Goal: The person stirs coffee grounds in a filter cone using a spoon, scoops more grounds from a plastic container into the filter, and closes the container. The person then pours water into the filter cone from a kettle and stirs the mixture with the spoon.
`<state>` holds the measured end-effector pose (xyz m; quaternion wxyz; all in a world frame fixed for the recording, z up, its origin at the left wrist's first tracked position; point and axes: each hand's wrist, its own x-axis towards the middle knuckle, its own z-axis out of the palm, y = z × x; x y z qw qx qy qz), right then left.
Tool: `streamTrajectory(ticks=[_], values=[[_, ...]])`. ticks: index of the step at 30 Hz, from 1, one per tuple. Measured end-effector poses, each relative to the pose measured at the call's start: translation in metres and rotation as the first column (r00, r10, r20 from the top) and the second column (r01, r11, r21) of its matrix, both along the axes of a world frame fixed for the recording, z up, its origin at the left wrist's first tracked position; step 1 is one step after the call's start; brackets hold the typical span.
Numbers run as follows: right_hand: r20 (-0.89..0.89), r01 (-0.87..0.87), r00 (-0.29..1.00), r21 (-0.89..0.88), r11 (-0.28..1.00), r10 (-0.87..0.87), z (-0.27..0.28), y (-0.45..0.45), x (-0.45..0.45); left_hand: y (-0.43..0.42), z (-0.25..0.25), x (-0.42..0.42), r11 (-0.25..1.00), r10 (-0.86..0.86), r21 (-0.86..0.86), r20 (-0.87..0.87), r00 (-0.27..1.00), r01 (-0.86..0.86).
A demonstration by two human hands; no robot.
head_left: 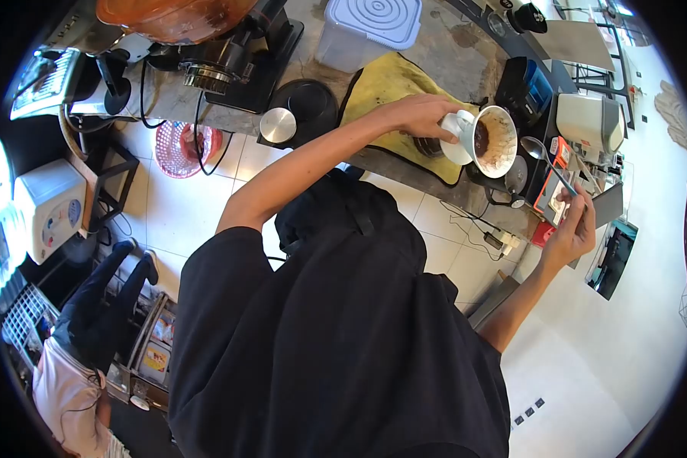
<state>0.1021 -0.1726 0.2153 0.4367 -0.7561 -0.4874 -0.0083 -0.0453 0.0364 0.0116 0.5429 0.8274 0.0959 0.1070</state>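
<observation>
My left hand (422, 118) is closed on a white coffee dripper (459, 153), tilted so that its mouth faces right. Inside it sits a paper filter (504, 149) stained brown, with dark wet coffee grounds (482, 139) against one side. To the right, my right hand (572, 230) pinches the handle of a metal spoon (536, 148); the spoon's bowl is close to the dripper's rim, apart from it. Under my left hand and the dripper a yellow cloth (385, 88) lies on the counter. A glass server (516, 177) with a black handle stands just beyond the dripper.
On the counter (462, 34) are a lidded plastic box (370, 30), a black scale (307, 107), a metal lid (278, 125) and a coffee grinder (221, 69). A pink basket (183, 149) stands on the floor. Another person (72, 366) is at lower left. Cables (473, 229) hang below the counter edge.
</observation>
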Motion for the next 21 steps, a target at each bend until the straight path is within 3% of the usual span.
streamTrajectory(ticks=[2, 3, 5, 6, 8, 9, 10, 13, 14, 15, 17, 18, 21], values=[[-0.02, 0.042, 0.999, 0.069, 0.997, -0.041, -0.009, -0.004, -0.002, -0.001, -0.008, 0.001, 0.994, 0.101, -0.056, 0.178, 0.979, -0.092], [-0.022, 0.039, 0.999, 0.066, 0.997, -0.038, -0.015, -0.004, -0.001, -0.001, -0.013, 0.001, 0.994, 0.104, -0.058, 0.176, 0.979, -0.095], [-0.118, 0.016, 0.993, -0.052, 0.999, -0.022, -0.027, -0.007, 0.0, -0.001, -0.023, 0.0, 0.982, 0.184, -0.101, 0.286, 0.94, -0.162], [-0.105, 0.066, 0.992, -0.051, 0.997, -0.071, -0.03, -0.006, -0.005, 0.0, -0.017, -0.007, 0.981, 0.19, -0.102, 0.284, 0.94, -0.167], [-0.137, 0.059, 0.989, -0.016, 0.998, -0.06, -0.034, -0.009, 0.0, -0.002, 0.005, -0.03, 0.912, 0.235, -0.367, 0.096, 0.967, -0.185], [-0.165, 0.064, 0.985, 0.028, 0.998, -0.059, -0.035, -0.01, 0.002, -0.004, 0.001, -0.034, 0.912, 0.236, -0.365, 0.093, 0.967, -0.188], [-0.128, 0.069, 0.989, -0.073, 0.995, -0.078, -0.034, -0.009, 0.0, -0.007, -0.005, -0.036, 0.887, 0.331, -0.375, 0.114, 0.937, -0.268], [-0.193, 0.099, 0.975, -0.076, 0.992, -0.112, -0.043, -0.009, 0.006, -0.017, -0.008, -0.043, 0.821, 0.471, -0.425, 0.128, 0.873, -0.38], [-0.192, 0.135, 0.972, -0.016, 0.991, -0.135, -0.043, -0.009, 0.011, -0.023, -0.007, -0.049, 0.775, 0.527, -0.467, 0.109, 0.843, -0.425], [-0.198, 0.138, 0.97, -0.011, 0.99, -0.138, -0.042, -0.004, 0.014, -0.028, -0.007, -0.054, 0.78, 0.523, -0.46, 0.108, 0.845, -0.424], [-0.311, 0.14, 0.948, 0.22, 0.966, -0.066, -0.034, 0.018, 0.021, -0.036, -0.009, -0.06, 0.661, 0.566, -0.618, 0.039, 0.824, -0.425], [-0.325, 0.164, 0.942, 0.252, 0.954, -0.076, -0.03, 0.033, 0.022, -0.041, -0.016, -0.063, 0.651, 0.562, -0.614, -0.004, 0.827, -0.445], [-0.332, 0.055, 0.943, 0.172, 0.984, 0.006, -0.021, 0.088, 0.025, -0.052, -0.019, -0.074, 0.679, 0.539, -0.575, -0.033, 0.841, -0.457]])
